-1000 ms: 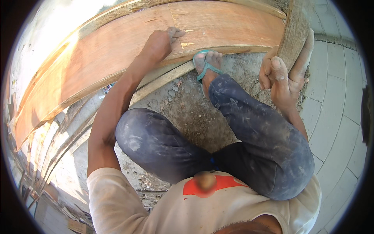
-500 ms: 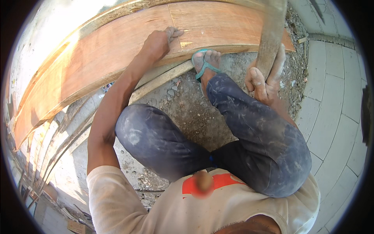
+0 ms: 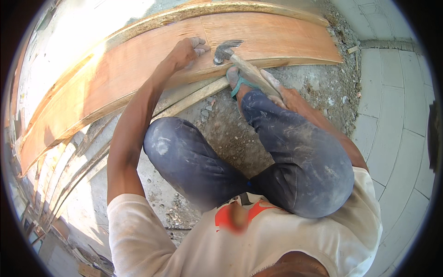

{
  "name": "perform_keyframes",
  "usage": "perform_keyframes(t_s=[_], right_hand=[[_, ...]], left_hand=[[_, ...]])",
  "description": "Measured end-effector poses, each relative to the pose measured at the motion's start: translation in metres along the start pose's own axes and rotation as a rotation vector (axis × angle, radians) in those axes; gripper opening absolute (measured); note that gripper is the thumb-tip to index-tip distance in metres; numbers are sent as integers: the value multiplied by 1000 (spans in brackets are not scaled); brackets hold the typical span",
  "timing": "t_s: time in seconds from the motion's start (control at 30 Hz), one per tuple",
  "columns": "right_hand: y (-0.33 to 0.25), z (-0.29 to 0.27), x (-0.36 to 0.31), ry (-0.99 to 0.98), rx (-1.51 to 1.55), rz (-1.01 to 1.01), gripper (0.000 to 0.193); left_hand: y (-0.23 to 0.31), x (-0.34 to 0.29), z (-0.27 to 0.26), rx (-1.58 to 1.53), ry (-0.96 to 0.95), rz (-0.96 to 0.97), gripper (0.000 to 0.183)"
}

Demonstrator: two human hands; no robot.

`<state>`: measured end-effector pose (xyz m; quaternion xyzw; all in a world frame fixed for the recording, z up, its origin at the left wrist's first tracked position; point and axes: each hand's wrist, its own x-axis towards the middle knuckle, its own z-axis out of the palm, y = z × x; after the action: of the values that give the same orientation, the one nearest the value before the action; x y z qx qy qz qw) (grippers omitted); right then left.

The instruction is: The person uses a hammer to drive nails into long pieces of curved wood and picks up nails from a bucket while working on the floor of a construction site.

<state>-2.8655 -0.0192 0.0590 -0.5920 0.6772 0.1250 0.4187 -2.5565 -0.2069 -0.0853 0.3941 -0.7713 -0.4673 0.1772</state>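
A claw hammer with a grey metal head and a wooden handle is gripped in my right hand. Its head rests at or just above the near edge of a long reddish plywood board. Just left of the hammer head, my left hand lies on the board with its fingers curled together, close to a seam across the sheet. What those fingers hold, if anything, is too small to see. My foot in a green sandal is against the board's near side.
A wooden beam runs along the board's far edge. Wooden strips lie under its near side, on rubble-strewn ground. Pale floor tiles extend on the right, and loose timber pieces lie at the left.
The hammer has swung down from a raised position to the board, beside my left hand. My right hand has dropped left and lower with it; my left hand has shifted slightly left.
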Motion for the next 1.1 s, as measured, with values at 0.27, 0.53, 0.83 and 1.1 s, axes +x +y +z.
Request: perform_keyframes(t_s=[0.27, 0.53, 0.83, 1.1], right_hand=[[-38, 1, -14, 538, 669, -481, 53], [-136, -25, -18, 586, 709, -588, 38], [-119, -2, -35, 601, 573, -509, 50], [-101, 5, -62, 621, 402, -505, 51]], left_hand=[[162, -80, -42, -783, 386, -53, 105], [178, -100, 22, -1416, 116, -95, 139], [180, -103, 36, -1240, -48, -21, 112], [178, -103, 44, -1154, -277, 57, 96]])
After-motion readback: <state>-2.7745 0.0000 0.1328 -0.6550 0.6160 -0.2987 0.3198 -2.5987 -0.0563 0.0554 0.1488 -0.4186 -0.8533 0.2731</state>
